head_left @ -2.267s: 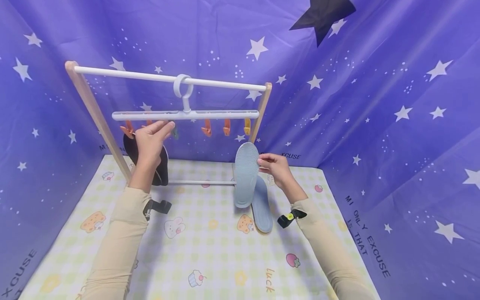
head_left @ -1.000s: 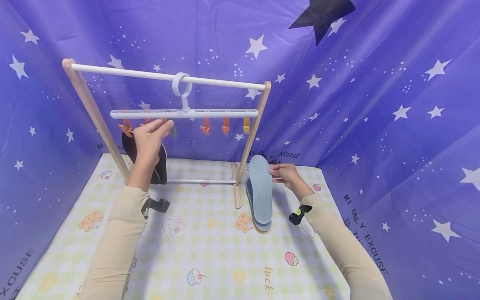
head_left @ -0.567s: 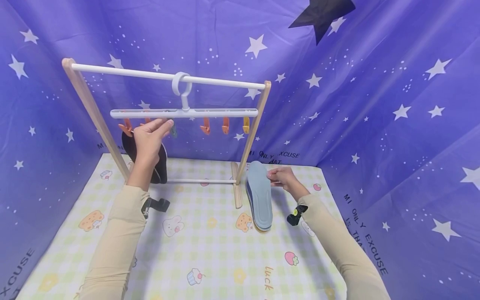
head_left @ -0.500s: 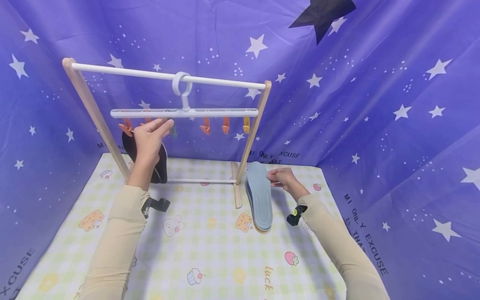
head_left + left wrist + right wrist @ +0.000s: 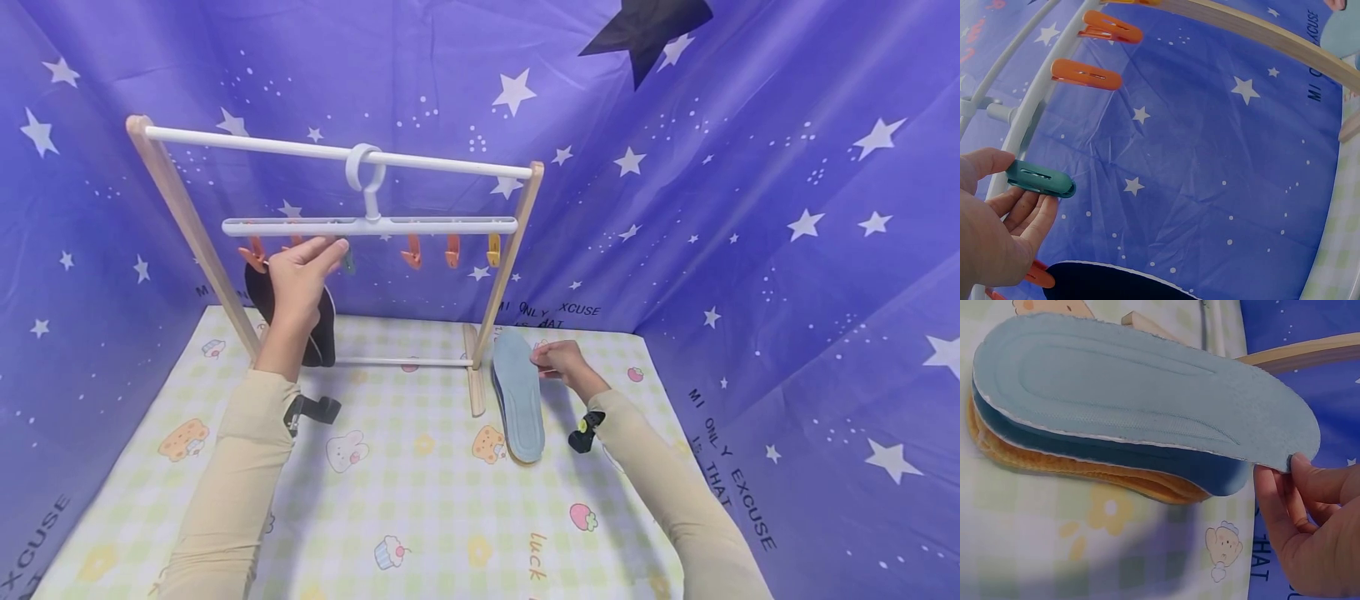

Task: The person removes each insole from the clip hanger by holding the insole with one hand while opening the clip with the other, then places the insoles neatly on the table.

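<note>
My left hand (image 5: pixel 298 283) is up at the white hanger (image 5: pixel 442 226), pinching a green clip (image 5: pixel 1041 179) between thumb and fingers. Just left of it, a black insole (image 5: pixel 324 329) hangs from orange clips, partly hidden by the hand. With thumb and fingers my right hand (image 5: pixel 566 364) pinches the edge of a light blue insole (image 5: pixel 1147 381) near its toe end. That insole lies over a darker blue insole (image 5: pixel 1219 475), and an orange-yellow one (image 5: pixel 1085 469) shows lowest, above the tablecloth. The toe end is raised from the layers beneath.
A wooden stand (image 5: pixel 183 225) with a white top bar carries the hanger. Two orange clips (image 5: pixel 1088 75) and a yellow clip (image 5: pixel 493 250) hang to the right of the green one. A checked cloth (image 5: pixel 420 517) covers the table; purple star curtains (image 5: pixel 630 233) surround it.
My right hand has brought the light blue insole rightward and down over the other insoles, then lowered its toe end slightly. The left hand has stayed at the green clip.
</note>
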The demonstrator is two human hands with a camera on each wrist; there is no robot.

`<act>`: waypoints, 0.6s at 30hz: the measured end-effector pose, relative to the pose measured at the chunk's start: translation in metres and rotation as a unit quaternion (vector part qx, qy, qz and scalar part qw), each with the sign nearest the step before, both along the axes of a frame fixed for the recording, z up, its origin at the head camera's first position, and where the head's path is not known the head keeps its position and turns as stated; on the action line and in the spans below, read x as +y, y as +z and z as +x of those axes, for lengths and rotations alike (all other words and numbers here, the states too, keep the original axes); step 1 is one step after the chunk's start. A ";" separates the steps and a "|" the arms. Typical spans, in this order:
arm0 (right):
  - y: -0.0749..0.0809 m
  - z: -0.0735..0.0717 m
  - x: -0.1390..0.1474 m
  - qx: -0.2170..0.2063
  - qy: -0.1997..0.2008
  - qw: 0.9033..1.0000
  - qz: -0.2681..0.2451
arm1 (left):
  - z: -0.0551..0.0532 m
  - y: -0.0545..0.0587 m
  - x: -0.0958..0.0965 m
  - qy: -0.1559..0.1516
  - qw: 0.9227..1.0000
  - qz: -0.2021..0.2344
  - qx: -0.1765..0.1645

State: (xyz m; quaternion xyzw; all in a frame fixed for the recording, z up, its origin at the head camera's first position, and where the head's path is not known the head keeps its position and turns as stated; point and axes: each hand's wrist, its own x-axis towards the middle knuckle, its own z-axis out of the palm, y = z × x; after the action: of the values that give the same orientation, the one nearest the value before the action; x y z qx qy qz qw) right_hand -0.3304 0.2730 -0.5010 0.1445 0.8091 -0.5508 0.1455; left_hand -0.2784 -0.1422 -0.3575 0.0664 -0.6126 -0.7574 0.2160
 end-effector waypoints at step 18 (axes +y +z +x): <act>-0.019 0.001 -0.004 0.025 -0.009 0.999 0.037 | 0.000 0.001 0.000 0.003 1.000 0.000 -0.010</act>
State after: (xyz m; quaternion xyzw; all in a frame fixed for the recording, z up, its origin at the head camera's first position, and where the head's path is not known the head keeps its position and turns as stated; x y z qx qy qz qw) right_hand -0.3295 0.2687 -0.5199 0.1434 0.8311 -0.5249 0.1150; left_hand -0.2780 -0.1419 -0.3564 0.0760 -0.6143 -0.7561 0.2125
